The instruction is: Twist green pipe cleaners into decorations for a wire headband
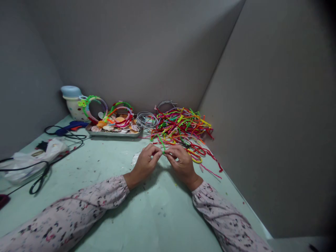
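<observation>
A green pipe cleaner (pixel 162 141) stands up between my two hands, its lower end pinched at the fingertips. My left hand (pixel 147 159) holds it from the left with thumb and forefinger. From the right, my right hand (pixel 183 163) grips the same low spot, its fingertips almost touching those of my left. Just behind lies a large tangled pile of coloured pipe cleaners (pixel 181 122), red, yellow, green and pink. A small whitish patch (pixel 135 159) is on the table beside my left hand.
On the pale green table (pixel 105 217), a metal tray (pixel 112 134) holds shell-like discs and decorated headbands (pixel 97 99). Wire coils (pixel 147 120) sit right of it. Leftward are a lidded jar (pixel 75 103), a blue glue gun (pixel 70 127), black cables (pixel 42 178) and a plastic bag (pixel 26 159). Walls enclose the back and right.
</observation>
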`<state>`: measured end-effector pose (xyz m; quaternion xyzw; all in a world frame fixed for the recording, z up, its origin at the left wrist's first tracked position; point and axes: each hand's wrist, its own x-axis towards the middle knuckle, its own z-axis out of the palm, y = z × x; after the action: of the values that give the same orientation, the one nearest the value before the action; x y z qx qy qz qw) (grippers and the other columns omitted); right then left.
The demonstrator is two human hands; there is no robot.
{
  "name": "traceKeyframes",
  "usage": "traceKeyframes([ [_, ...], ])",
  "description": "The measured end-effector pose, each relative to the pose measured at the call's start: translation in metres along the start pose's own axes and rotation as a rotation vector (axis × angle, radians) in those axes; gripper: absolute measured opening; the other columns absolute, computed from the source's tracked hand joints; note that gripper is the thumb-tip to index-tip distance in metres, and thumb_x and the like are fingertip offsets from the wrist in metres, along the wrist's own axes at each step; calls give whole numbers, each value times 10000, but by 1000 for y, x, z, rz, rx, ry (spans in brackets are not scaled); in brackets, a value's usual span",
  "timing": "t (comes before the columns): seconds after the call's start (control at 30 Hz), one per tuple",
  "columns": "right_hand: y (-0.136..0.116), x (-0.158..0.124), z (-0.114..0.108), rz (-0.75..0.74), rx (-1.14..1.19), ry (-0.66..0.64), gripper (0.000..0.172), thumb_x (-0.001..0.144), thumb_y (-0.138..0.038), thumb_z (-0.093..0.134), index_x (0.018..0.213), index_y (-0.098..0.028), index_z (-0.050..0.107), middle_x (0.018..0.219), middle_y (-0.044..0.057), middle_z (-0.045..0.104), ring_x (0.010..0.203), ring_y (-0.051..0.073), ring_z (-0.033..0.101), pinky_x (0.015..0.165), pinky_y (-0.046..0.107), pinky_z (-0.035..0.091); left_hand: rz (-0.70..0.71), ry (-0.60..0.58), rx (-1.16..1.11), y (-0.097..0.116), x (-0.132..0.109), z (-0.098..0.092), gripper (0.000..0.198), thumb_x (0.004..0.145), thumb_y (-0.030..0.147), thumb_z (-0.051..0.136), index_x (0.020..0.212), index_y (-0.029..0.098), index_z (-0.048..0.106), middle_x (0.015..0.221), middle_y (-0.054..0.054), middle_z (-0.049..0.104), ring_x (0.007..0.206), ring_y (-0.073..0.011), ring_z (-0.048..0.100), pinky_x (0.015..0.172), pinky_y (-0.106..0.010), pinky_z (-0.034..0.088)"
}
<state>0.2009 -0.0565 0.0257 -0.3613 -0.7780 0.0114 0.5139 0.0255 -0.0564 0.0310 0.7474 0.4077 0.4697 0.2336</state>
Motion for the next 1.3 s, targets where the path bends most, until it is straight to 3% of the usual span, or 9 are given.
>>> traceKeyframes([
  [0.27, 1, -1, 0, 38, 68, -6, 116, 882, -200, 616, 973, -231, 681, 945, 56, 652, 826, 155, 645, 643, 265, 557, -1, -7, 0, 1, -1, 0, 183, 932, 280, 478, 835, 182, 598, 848, -30, 584, 842, -170, 539, 770, -297, 413],
  [0.5, 0, 0, 0, -1, 7, -5, 123, 889, -200, 610, 984, -238, 678, 933, 59, 668, 908, 179, 643, 786, 332, 562, 3, -3, 2, 0, 0, 1, 180, 930, 284, 478, 836, 186, 596, 847, -32, 587, 847, -174, 543, 764, -298, 421],
  [1.3, -2, 2, -2, -8, -88, -81, 101, 913, -216, 565, 966, -206, 652, 918, 69, 663, 866, 183, 633, 747, 311, 534, 38, 7, 23, -1, 0, 0, 159, 926, 252, 505, 819, 175, 593, 831, -28, 579, 831, -168, 531, 767, -298, 405],
])
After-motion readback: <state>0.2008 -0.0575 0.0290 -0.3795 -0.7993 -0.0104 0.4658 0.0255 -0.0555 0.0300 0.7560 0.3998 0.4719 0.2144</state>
